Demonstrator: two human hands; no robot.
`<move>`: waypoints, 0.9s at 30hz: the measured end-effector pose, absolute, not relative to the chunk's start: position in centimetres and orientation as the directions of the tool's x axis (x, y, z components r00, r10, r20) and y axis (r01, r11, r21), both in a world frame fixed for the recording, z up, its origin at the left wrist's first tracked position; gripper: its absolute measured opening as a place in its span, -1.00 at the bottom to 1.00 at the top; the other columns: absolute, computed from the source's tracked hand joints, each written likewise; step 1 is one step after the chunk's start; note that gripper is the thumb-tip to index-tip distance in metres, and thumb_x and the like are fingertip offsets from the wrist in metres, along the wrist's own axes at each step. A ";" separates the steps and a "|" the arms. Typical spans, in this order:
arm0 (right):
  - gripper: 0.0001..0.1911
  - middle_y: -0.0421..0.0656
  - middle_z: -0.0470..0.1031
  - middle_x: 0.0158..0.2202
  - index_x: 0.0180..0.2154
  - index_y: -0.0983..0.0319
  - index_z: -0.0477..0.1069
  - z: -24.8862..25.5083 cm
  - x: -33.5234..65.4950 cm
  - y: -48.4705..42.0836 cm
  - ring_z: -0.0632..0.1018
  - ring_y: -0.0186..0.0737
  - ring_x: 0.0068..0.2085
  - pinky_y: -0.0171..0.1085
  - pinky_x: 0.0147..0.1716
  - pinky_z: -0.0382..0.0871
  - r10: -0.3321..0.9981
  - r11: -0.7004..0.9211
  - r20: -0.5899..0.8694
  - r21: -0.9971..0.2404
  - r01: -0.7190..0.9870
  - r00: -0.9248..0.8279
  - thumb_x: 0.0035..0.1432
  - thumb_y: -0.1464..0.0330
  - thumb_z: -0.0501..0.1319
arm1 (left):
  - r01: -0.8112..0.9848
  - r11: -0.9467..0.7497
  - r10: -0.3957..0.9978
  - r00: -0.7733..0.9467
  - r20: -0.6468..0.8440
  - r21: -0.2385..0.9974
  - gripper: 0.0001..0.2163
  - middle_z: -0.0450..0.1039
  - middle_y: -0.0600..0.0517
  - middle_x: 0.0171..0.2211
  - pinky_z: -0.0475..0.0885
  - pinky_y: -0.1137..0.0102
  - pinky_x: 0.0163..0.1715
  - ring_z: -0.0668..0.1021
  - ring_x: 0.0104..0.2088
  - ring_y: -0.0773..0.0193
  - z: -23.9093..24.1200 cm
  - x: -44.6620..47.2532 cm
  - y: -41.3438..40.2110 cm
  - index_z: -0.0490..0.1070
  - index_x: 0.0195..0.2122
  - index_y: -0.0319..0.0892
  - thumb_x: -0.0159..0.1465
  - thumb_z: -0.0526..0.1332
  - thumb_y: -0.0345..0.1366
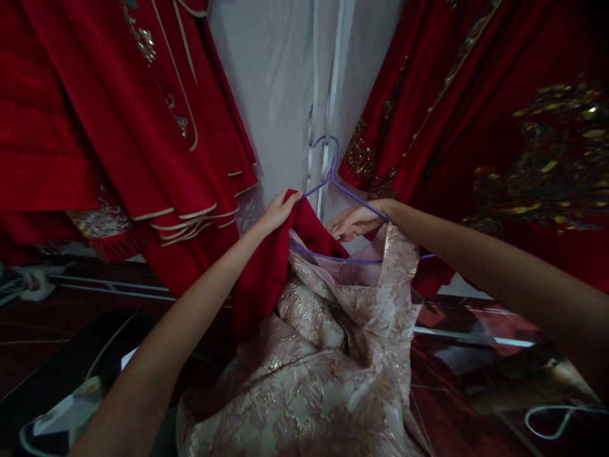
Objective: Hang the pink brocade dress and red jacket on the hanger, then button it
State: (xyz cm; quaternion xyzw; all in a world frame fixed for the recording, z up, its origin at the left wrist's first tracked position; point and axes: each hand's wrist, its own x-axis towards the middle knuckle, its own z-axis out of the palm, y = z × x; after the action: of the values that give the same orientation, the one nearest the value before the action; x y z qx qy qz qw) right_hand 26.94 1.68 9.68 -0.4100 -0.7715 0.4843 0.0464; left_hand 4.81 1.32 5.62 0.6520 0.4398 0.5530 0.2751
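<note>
A purple wire hanger [354,200] hooks onto a white rail [328,76] ahead of me. A pale pink and gold brocade dress [328,355] hangs from it and spills down toward me. A dark red garment [271,266] is draped over the hanger's left shoulder. My left hand [278,212] is closed on the top edge of that red cloth. My right hand [356,222] grips the hanger's right arm, where the brocade shoulder sits.
Red embroidered robes with cream trim [143,127] hang at the left. More red robes with gold embroidery [523,146] hang at the right. A white wall [276,82] is behind. A dark glossy floor [476,355] lies below, with a white hanger [556,422] and a steam iron [61,412].
</note>
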 end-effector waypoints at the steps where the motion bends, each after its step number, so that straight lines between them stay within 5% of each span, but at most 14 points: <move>1: -0.65 -0.16 0.52 -0.32 -0.19 0.20 0.42 9.7 26.8 1.5 0.53 -0.29 -0.32 -0.20 -0.16 0.41 0.670 0.182 -0.349 -0.779 0.600 -0.656 -0.05 0.21 0.25 | 0.289 -0.486 0.864 0.016 0.503 0.825 -0.76 0.47 0.06 -0.40 0.37 0.42 -0.24 0.48 -0.31 0.28 5.4 4.8 1.2 0.36 -0.39 -0.22 0.15 0.15 -0.12; 8: -0.67 -0.13 0.51 -0.19 -0.17 0.15 0.41 9.2 27.1 2.1 0.52 -0.21 -0.15 -0.17 -0.10 0.38 0.785 0.213 -0.284 -0.711 0.670 -0.551 -0.01 0.18 0.20 | 0.198 -0.493 0.870 0.103 0.482 0.847 -0.77 0.44 0.06 -0.39 0.36 0.44 -0.29 0.46 -0.37 0.33 4.7 4.4 1.1 0.34 -0.34 -0.22 0.11 0.21 -0.14; 11: -0.61 -0.09 0.51 -0.17 -0.16 0.20 0.40 9.1 27.3 2.5 0.52 -0.17 -0.13 -0.16 -0.10 0.39 0.727 0.233 -0.334 -0.702 0.673 -0.600 -0.04 0.17 0.24 | 0.186 -0.468 0.884 0.085 0.460 0.864 -0.77 0.46 0.07 -0.39 0.36 0.46 -0.30 0.47 -0.38 0.34 4.7 4.4 1.1 0.36 -0.33 -0.22 0.11 0.21 -0.16; 15: -0.59 -0.05 0.52 -0.20 -0.19 0.26 0.41 9.1 27.4 2.6 0.53 -0.19 -0.16 -0.19 -0.14 0.42 0.637 0.248 -0.393 -0.710 0.659 -0.663 -0.07 0.17 0.25 | 0.196 -0.446 0.895 0.074 0.441 0.873 -0.76 0.49 0.04 -0.35 0.37 0.44 -0.25 0.49 -0.34 0.31 4.6 4.4 0.8 0.38 -0.31 -0.23 0.11 0.20 -0.15; 20: -0.65 -0.16 0.52 -0.36 -0.26 0.24 0.38 8.6 27.5 3.6 0.52 -0.25 -0.32 -0.28 -0.28 0.41 0.688 0.229 -0.356 -0.721 0.654 -0.633 -0.16 0.28 0.28 | 0.239 -0.528 0.849 0.122 0.515 0.815 -0.72 0.51 -0.02 -0.24 0.37 0.41 -0.15 0.51 -0.25 0.29 4.4 3.6 0.6 0.40 -0.23 -0.25 0.12 0.20 -0.16; 24: -0.70 -0.29 0.38 -0.55 -0.37 0.20 0.29 8.9 28.3 5.8 0.40 -0.31 -0.48 -0.35 -0.47 0.29 0.877 0.324 -0.132 -0.546 0.772 -0.461 -0.29 0.43 0.24 | 0.351 -0.557 0.824 0.119 0.554 0.752 -0.77 0.51 0.00 -0.27 0.38 0.40 -0.17 0.50 -0.28 0.29 3.9 3.3 1.5 0.40 -0.25 -0.26 0.06 0.23 -0.30; 27: -0.73 -0.25 0.35 -0.53 -0.42 0.19 0.25 9.7 30.1 7.9 0.39 -0.26 -0.42 -0.34 -0.42 0.25 0.935 0.353 0.111 -0.359 0.864 -0.336 -0.29 0.45 0.21 | 0.445 -0.527 0.809 0.003 0.587 0.724 -0.85 0.49 0.02 -0.36 0.38 0.40 -0.22 0.49 -0.34 0.29 3.4 3.5 2.3 0.40 -0.34 -0.24 0.05 0.17 -0.36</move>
State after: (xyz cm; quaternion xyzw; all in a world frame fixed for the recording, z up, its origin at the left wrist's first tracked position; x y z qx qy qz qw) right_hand 30.13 7.94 9.66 -0.5564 -0.8086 0.1186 0.1505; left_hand 3.54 2.25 3.35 0.6877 0.4560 0.5390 0.1690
